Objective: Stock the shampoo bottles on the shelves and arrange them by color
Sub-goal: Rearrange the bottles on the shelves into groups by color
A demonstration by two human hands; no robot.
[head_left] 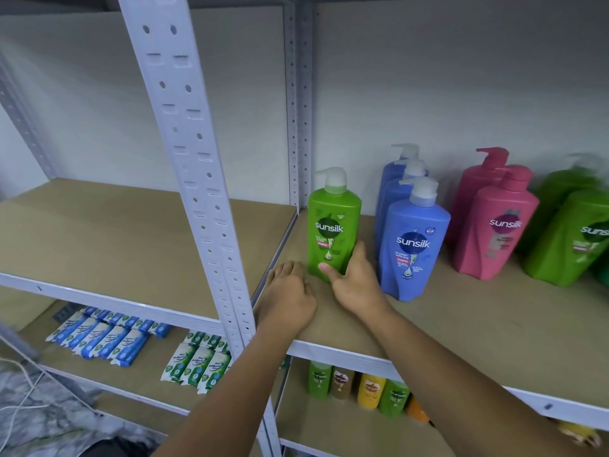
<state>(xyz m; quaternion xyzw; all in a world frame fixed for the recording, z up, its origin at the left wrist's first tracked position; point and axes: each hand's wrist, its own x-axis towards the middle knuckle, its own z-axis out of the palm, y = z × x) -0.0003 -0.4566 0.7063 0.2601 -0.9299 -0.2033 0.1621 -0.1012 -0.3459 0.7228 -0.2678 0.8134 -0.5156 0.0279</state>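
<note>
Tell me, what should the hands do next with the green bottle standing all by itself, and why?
Probably the right hand, gripping the lone green bottle near its base, should lift it and carry it rightward to the other green bottles. Blue bottles and pink bottles stand between them, so the greens are split.
</note>
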